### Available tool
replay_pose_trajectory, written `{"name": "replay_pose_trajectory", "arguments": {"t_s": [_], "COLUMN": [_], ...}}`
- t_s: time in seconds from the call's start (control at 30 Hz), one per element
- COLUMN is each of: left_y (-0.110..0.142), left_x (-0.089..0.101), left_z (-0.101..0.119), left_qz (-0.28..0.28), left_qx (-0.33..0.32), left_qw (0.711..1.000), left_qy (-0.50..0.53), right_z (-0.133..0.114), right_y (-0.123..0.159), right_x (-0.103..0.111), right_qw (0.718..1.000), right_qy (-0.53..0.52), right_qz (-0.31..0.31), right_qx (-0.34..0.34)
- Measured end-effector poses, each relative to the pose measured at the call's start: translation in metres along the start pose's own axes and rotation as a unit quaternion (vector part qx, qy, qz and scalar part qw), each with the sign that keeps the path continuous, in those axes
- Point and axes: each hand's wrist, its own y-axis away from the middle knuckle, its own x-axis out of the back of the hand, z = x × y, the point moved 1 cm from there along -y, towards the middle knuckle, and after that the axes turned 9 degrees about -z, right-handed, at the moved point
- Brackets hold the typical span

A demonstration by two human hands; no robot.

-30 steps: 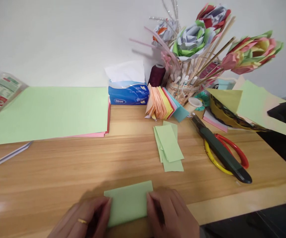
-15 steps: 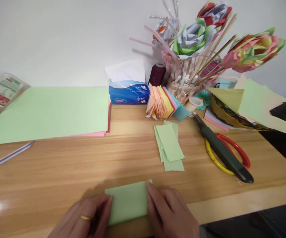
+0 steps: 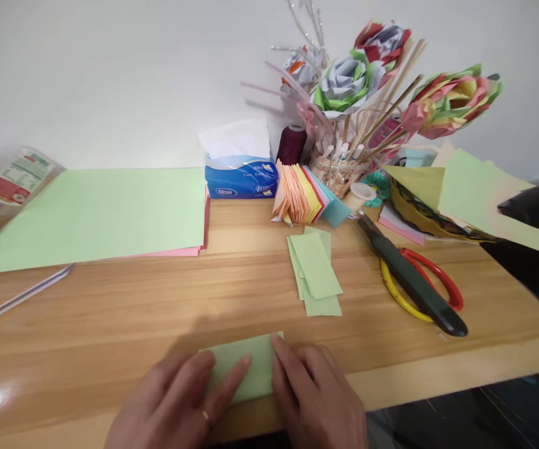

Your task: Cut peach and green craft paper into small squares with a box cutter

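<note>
A folded green paper rectangle (image 3: 257, 380) lies at the table's near edge, between my two hands. My left hand (image 3: 171, 396), with a gold ring, grips its left side. One finger bends at the upper left corner while another stretches across the paper's face. On the opposite side, my right hand (image 3: 314, 390) pinches the right edge, its index fingertip near the upper right corner. The undersides of the fingers are hidden. Several cut green paper strips (image 3: 316, 268) lie overlapping just beyond my right hand.
Red-and-yellow-handled scissors (image 3: 445, 274) lie under a black-handled cutter (image 3: 412, 280) at right. Large green sheets (image 3: 110, 212) are stacked at left near a folded paper strip (image 3: 21, 296). Behind stand a tissue pack (image 3: 241, 178), folded coloured papers (image 3: 297, 193) and paper flowers (image 3: 349, 81).
My left hand has shifted right, and one finger now reaches over the green paper's face. My right hand stays at the right edge. The camera view has moved slightly.
</note>
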Motion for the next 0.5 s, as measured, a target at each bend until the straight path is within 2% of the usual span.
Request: {"name": "replay_pose_trajectory", "arguments": {"t_s": [0.13,0.2,0.37,0.5], "left_y": [-0.014,-0.021,-0.032,-0.037], "left_x": [0.009,0.014,0.023,0.023], "left_z": [0.001,0.0,-0.002,-0.005], "left_qz": [-0.012,-0.015,-0.05,-0.042], "left_qx": [-0.154,-0.198,-0.248,-0.27], "left_qw": [0.986,0.976,0.96,0.953], "left_qy": [-0.066,-0.091,-0.123,-0.128], "right_z": [0.001,0.004,0.015,0.001], "right_y": [-0.002,-0.003,0.0,0.009], "right_x": [0.001,0.003,0.015,0.015], "right_qw": [0.999,0.999,0.998,0.995], "right_qy": [0.021,0.031,0.055,0.015], "right_qz": [-0.009,-0.011,0.019,0.075], "right_qx": [0.022,0.031,0.015,0.062]}}
